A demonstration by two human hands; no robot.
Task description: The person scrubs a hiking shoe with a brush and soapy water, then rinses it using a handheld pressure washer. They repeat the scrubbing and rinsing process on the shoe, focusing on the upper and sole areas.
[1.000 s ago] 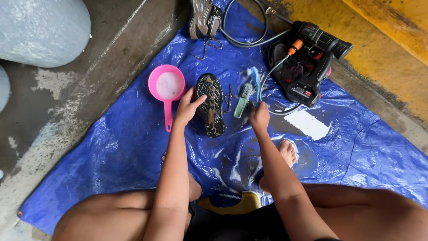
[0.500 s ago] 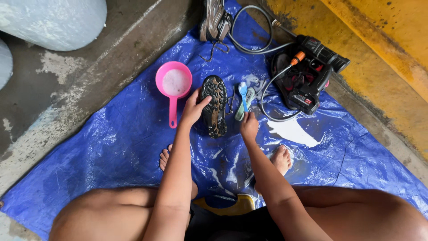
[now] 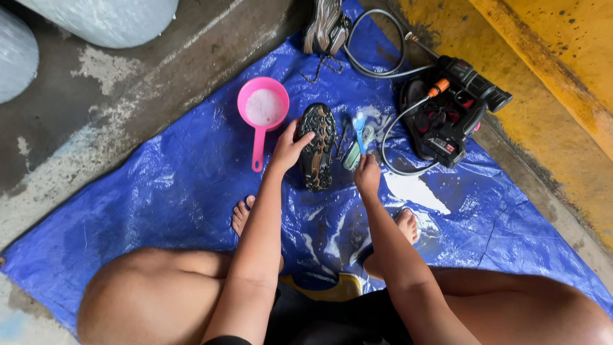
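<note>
- The left hand [image 3: 288, 148], fingers spread, rests against the black cleated shoe [image 3: 317, 147] lying sole-up, long axis twelve to six.
- The right hand [image 3: 367, 176], loosely curled, touches the blue-handled brush [image 3: 359, 131] at its twelve o'clock.
- Shoe: right hand's ten o'clock.

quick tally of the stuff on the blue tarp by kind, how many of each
shoes: 2, one sole-up under the left hand, one at the top edge
brushes: 2 by the right hand
pink scoop: 1
sprayer with hose: 1
total: 6
</note>
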